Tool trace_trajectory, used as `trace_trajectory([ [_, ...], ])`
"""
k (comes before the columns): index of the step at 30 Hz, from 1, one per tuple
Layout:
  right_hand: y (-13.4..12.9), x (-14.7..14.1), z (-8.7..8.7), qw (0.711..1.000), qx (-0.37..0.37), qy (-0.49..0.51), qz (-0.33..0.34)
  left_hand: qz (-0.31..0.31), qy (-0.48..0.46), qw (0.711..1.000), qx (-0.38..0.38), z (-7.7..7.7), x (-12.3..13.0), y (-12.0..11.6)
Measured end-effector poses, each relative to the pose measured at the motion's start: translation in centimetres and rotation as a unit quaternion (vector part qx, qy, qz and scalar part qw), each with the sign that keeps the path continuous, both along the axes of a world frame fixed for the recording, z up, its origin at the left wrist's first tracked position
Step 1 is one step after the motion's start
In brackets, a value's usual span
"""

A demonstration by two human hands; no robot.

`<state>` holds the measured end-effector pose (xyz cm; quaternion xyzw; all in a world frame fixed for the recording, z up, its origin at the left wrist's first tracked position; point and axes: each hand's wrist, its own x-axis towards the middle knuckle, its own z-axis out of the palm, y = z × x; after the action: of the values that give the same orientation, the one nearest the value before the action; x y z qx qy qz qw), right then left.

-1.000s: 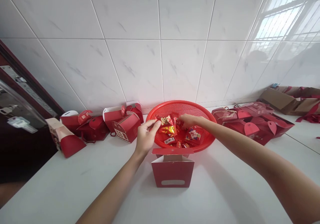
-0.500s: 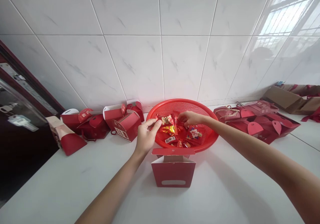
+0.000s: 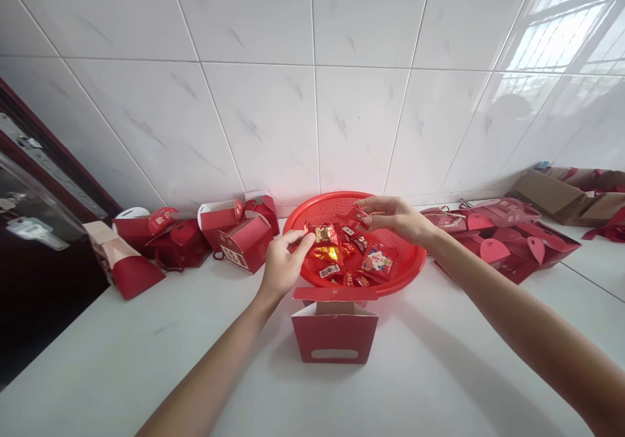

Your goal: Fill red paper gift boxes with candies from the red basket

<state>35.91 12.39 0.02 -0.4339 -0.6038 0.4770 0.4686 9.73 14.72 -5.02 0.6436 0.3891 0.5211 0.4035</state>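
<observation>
Over the left side of the red plastic basket (image 3: 415,269), my left hand (image 3: 284,262) pinches a red-and-gold wrapped candy (image 3: 323,234) between thumb and fingers. My right hand (image 3: 393,219) is closed on a small red wrapped candy (image 3: 359,214) above the basket's far side. Several wrapped candies lie in the basket, among them a gold-wrapped candy (image 3: 326,253) and a red packet with a printed figure (image 3: 377,261). In front of the basket stands an upright red paper box (image 3: 334,338) with its top open.
At the left are several red gift boxes (image 3: 247,245) and a red-and-beige box (image 3: 134,267). More red boxes (image 3: 508,245) are grouped at the right, near a brown cardboard box (image 3: 549,193). The tiled wall (image 3: 361,124) rises behind the white counter (image 3: 430,372).
My right hand has lifted up and slightly right from among the candies, with a small red wrapped candy in its fingers. The left hand keeps its candy in nearly the same place.
</observation>
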Motion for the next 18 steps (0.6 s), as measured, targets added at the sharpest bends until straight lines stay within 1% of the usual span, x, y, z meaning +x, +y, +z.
trace_trajectory([
  [2, -0.9, -1.0, 0.4, 0.999, 0.028, -0.014, -0.009, -0.004, 0.003, 1.000, 0.000, 0.1, 0.1, 0.0],
  [3, -1.2, -1.6, 0.5, 0.998, 0.054, -0.032, -0.017, -0.007, 0.007, 1.000, 0.000, 0.2, 0.1, -0.1],
  [5, -1.8, -2.9, 0.2, 0.987, 0.135, -0.083, -0.037, -0.017, 0.017, 1.000, 0.001, 0.3, 0.0, -0.1],
  [6, -2.1, -3.5, -0.1, 0.974, 0.186, -0.118, -0.045, -0.023, 0.020, 1.000, 0.000, 0.3, 0.0, -0.2],
  [8, -2.4, -4.5, -0.9, 0.936, 0.288, -0.195, -0.051, -0.036, 0.021, 0.999, -0.007, 0.5, 0.0, -0.3],
  [10, -2.5, -5.2, -1.7, 0.893, 0.361, -0.265, -0.042, -0.050, 0.011, 0.998, -0.021, 0.5, -0.1, -0.4],
  [11, -2.5, -5.4, -2.0, 0.876, 0.385, -0.290, -0.038, -0.056, 0.003, 0.998, -0.027, 0.6, -0.1, -0.4],
  [12, -2.4, -5.5, -2.3, 0.864, 0.399, -0.304, -0.034, -0.060, -0.005, 0.998, -0.034, 0.6, -0.1, -0.5],
  [13, -2.4, -5.6, -2.4, 0.859, 0.406, -0.312, -0.030, -0.063, -0.013, 0.997, -0.039, 0.6, -0.1, -0.5],
  [18, -2.4, -5.7, -2.4, 0.861, 0.413, -0.295, -0.022, -0.067, -0.057, 0.994, -0.063, 0.6, 0.2, -0.7],
])
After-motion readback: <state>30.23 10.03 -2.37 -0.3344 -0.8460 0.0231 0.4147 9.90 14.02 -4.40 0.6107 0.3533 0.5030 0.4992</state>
